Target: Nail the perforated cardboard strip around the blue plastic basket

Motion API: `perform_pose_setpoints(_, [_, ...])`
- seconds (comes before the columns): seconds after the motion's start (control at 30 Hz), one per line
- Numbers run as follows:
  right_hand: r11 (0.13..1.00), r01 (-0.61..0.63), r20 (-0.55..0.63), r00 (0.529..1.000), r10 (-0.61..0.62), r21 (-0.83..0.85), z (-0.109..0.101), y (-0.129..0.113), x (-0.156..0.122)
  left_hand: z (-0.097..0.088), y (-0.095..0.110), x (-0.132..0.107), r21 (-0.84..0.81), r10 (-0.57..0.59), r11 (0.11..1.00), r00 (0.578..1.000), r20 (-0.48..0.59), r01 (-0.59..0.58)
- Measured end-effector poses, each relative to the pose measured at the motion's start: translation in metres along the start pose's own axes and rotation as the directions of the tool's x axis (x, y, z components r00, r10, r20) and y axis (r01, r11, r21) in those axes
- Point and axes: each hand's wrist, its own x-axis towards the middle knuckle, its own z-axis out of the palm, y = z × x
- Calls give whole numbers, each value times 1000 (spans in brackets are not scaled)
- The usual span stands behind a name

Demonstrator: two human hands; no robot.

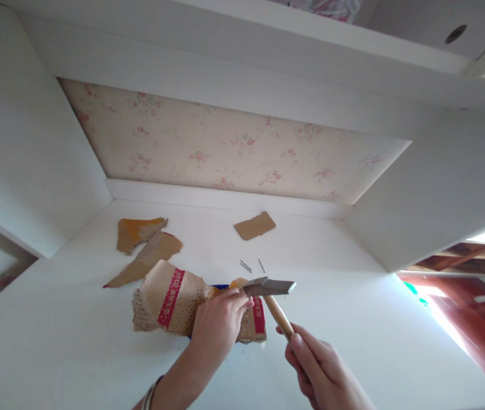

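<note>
My right hand is wrapped round the wooden handle of a hammer. Its metal head hangs just above my left fingertips and partly covers them. My left hand rests on a piece of brown cardboard with red printed strips and many small holes. The fingers of that hand are drawn together, and whatever they pinch is hidden. Something blue shows from under the cardboard. Beyond the hammer lie several loose nails on the white surface.
Two torn cardboard scraps lie at the back left, and a small cardboard piece lies at the back. White side panels and floral wallpaper enclose the white desk surface. A shelf overhangs it.
</note>
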Motion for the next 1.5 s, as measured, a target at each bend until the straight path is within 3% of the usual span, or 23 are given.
perform_pose_setpoints(0.5, [992, -51, 7, 999, 52, -115, -1, -2, -4, 2, -2, 2, 3, -5, 1000, 1000, 22, 5])
perform_pose_setpoints(0.63, [995, -58, 42, 997, 62, -76, -2, -1, -4, 2, -2, 2, 10, -6, 1000, 1000, 18, 6])
perform_pose_setpoints(1.5, [997, -78, -6, 997, 78, -9, 0, -2, -4, 0, 2, 3, 31, -15, 999, 999, 30, 15])
